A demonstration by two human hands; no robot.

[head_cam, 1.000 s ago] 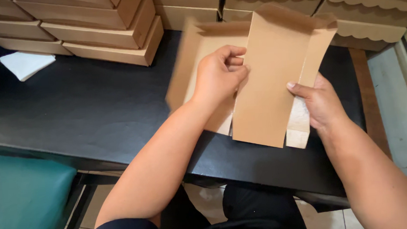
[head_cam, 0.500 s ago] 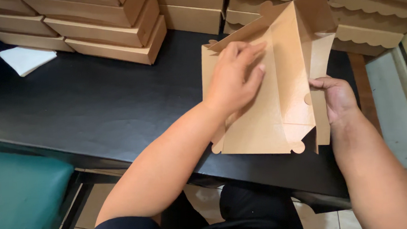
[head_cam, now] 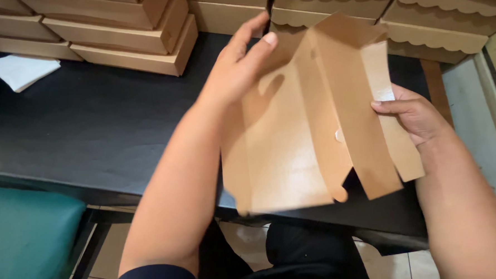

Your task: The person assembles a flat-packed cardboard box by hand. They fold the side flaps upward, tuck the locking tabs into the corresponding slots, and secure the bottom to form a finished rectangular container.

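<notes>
Cardboard box blank [head_cam: 293, 148], brown, held up over the near edge of the black table [head_cam: 91, 124], partly folded: side panels stand up, scalloped flaps hang loose, corners not locked, so I'd call it roughly mid-assembly. Left hand [head_cam: 237, 73] rests fingers spread against the upper left panel, not clenched. Right hand [head_cam: 417, 115] pinches the right flap. Finished boxes [head_cam: 126, 27] sit stacked along the table's far edge, white cloth [head_cam: 22, 70] far left, teal cushion [head_cam: 24, 238] below, tiled floor [head_cam: 482, 135].

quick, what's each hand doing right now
Left hand: open, fingers spread, on the brown cardboard box blank.
Right hand: closed on the blank's right side flap.
</notes>
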